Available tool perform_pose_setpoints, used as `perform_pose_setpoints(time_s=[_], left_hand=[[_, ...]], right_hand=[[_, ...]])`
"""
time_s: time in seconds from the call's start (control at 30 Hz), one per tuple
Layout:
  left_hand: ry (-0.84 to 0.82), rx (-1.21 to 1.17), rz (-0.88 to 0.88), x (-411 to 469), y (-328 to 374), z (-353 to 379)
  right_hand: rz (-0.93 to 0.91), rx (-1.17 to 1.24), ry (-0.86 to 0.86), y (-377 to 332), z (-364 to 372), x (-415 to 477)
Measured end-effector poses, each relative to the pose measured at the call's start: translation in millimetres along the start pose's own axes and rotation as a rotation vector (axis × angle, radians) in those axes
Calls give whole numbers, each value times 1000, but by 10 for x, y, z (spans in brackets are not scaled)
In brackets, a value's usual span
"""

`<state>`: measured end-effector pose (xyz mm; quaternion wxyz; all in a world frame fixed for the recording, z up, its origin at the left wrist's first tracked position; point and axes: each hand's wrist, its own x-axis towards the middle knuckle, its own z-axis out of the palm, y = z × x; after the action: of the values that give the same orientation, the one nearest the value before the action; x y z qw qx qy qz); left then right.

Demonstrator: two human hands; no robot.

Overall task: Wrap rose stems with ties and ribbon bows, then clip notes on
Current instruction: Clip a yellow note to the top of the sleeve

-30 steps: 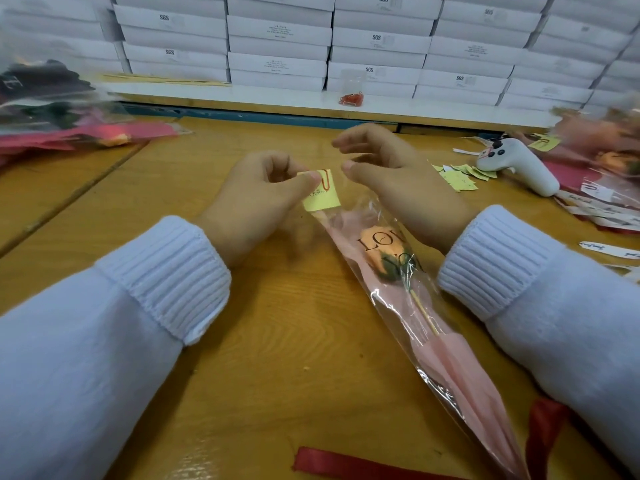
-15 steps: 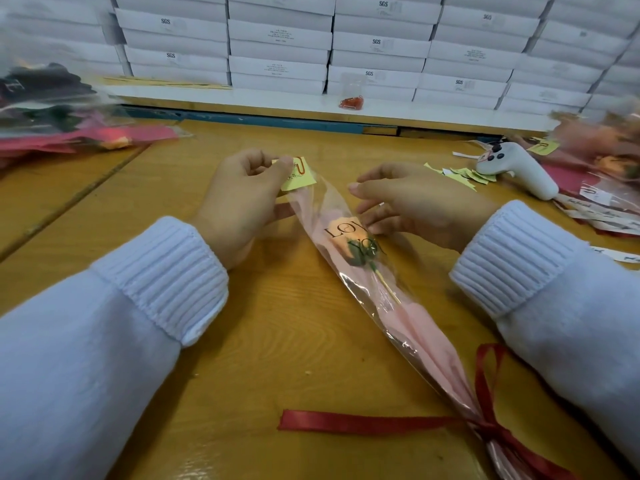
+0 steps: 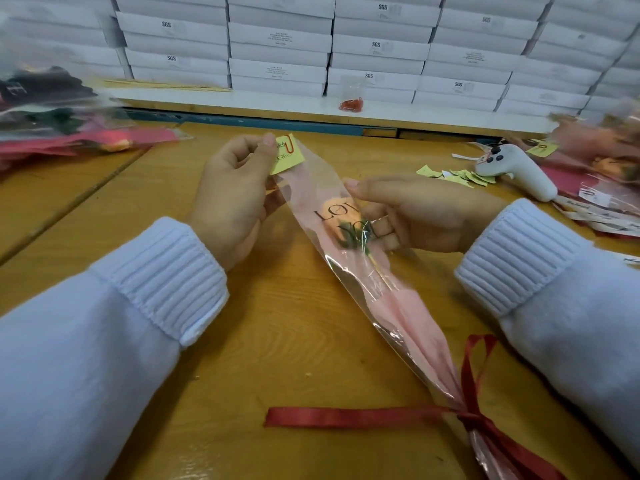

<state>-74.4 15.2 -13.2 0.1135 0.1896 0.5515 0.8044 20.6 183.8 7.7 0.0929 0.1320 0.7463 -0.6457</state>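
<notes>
A red ribbon bow (image 3: 471,415) binds the near end of a cellophane-wrapped rose (image 3: 381,289) that slants away to the left above the wooden worktop (image 3: 277,341). The right hand (image 3: 426,213) holds the wrap beside the bloom, its grip closed around it. The left hand (image 3: 235,195) pinches a yellow note (image 3: 289,157), which a red paper clip (image 3: 290,144) fastens to the wrap's far corner. Farther right lie loose notes (image 3: 453,174) and a white controller (image 3: 516,168), with white boxes (image 3: 277,46) stacked behind.
</notes>
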Motion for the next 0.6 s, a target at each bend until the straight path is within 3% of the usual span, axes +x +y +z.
perform_pose_setpoints(time_s=[0.1, 0.17, 0.27, 0.37, 0.5, 0.6], left_hand=[[24, 2, 5, -10, 4, 0], [43, 33, 12, -19, 1, 3], [91, 74, -15, -13, 7, 6], [80, 15, -150, -36, 61, 20], [-130, -38, -469, -164, 112, 102], [-328, -21, -590, -250, 109, 176]], right_hand=[[-21, 105, -210, 17, 17, -14], [-47, 167, -214, 29, 21, -4], [-89, 223, -142, 25, 26, 7], [-141, 189, 7, 20, 20, 13], [-174, 172, 235, 13, 35, 26], [-202, 163, 290, -9, 64, 10]])
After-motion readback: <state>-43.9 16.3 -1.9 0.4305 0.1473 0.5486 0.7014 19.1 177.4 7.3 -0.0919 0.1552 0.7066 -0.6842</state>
